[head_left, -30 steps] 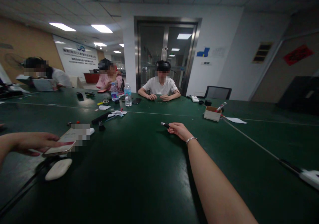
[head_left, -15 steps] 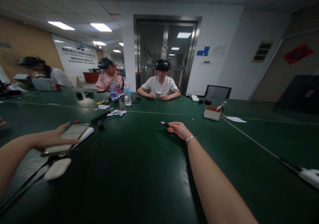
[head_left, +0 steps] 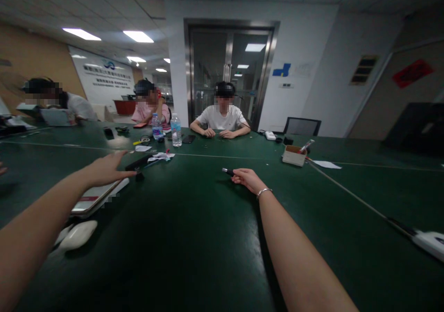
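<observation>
My right hand [head_left: 245, 178] pinches a small black object with a silver tip [head_left: 228, 171], which points left above the green table [head_left: 194, 238]. On the left, my left hand [head_left: 106, 169] is stretched out with thumb and fingers apart, holding nothing. Beneath it lies a phone [head_left: 92, 200], partly hidden by the hand and wrist. A white rounded object [head_left: 79, 235] rests nearer to me. Just beyond my left fingertips are a small black item [head_left: 139, 177] and a long black item [head_left: 137, 162].
Crumpled papers [head_left: 161, 156], two water bottles [head_left: 176, 130] and a dark phone [head_left: 188, 139] stand or lie farther back. A small box [head_left: 294, 156] is at the right, near a cable and a white power strip [head_left: 430, 243]. Several people sit around the table.
My left hand has lifted off the phone and moved forward and right, its fingers spreading. The phone's screen looks different. My right hand still holds the black object in nearly the same place.
</observation>
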`<move>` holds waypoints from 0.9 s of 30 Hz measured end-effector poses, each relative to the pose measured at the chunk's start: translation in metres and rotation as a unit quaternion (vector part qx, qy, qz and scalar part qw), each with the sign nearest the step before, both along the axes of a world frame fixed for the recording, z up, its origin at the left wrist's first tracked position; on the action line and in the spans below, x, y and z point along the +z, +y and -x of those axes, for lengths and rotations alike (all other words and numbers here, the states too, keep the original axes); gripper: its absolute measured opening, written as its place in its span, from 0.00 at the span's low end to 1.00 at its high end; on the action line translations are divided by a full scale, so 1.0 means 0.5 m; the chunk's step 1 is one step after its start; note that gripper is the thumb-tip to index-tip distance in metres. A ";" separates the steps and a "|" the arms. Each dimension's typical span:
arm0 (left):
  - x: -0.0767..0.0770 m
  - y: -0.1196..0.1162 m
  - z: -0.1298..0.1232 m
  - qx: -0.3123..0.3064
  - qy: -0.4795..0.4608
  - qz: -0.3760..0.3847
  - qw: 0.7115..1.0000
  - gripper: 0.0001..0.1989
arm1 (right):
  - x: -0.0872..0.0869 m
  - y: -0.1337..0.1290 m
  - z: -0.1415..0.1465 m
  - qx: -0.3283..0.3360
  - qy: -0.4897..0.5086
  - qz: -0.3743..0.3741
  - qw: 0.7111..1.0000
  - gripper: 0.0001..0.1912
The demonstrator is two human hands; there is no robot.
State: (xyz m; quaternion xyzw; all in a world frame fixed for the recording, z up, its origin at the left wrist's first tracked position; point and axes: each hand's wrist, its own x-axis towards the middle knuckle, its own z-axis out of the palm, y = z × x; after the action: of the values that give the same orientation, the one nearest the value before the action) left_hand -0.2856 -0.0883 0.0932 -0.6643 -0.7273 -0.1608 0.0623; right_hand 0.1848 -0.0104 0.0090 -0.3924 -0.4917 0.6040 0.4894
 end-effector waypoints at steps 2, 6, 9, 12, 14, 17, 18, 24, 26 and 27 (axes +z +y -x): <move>0.010 0.032 -0.100 -0.103 0.023 -0.034 0.994 0.41 | 0.000 0.000 -0.001 0.004 -0.001 0.000 1.000 0.06; -0.021 0.099 -0.317 -0.234 -0.078 -0.012 0.969 0.30 | -0.002 0.003 -0.003 0.008 -0.001 0.002 1.000 0.04; -0.068 0.149 -0.441 -0.252 -0.220 0.064 0.940 0.25 | -0.005 0.007 -0.002 0.004 -0.002 0.003 1.000 0.03; -0.108 0.187 -0.526 -0.197 -0.396 0.163 0.882 0.24 | -0.007 0.010 0.000 -0.004 0.002 0.000 1.000 0.03; -0.132 0.201 -0.564 -0.177 -0.495 0.185 0.830 0.23 | -0.007 0.011 0.001 -0.006 0.006 -0.001 1.000 0.03; -0.167 0.207 -0.595 -0.177 -0.559 0.140 0.798 0.22 | -0.006 0.012 0.002 -0.008 0.002 -0.001 1.000 0.04; -0.179 0.207 -0.599 -0.188 -0.555 0.114 0.802 0.21 | -0.006 0.013 0.003 -0.011 -0.001 -0.002 1.000 0.04; -0.212 0.200 -0.591 -0.269 -0.513 0.069 0.812 0.15 | -0.005 0.013 0.006 -0.008 -0.024 -0.006 1.000 0.02; -0.212 0.199 -0.589 -0.270 -0.521 0.059 0.808 0.13 | -0.006 0.014 0.006 -0.008 -0.032 -0.003 0.999 0.02; -0.211 0.199 -0.588 -0.271 -0.525 0.057 0.805 0.12 | -0.007 0.015 0.006 -0.009 -0.034 -0.001 0.999 0.02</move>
State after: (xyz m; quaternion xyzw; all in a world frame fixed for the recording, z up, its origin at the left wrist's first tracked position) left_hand 0.0085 0.0114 -0.0123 -0.6509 -0.4474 -0.4535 -0.4129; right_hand 0.1816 -0.0030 0.0054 -0.4161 -0.5052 0.5853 0.4786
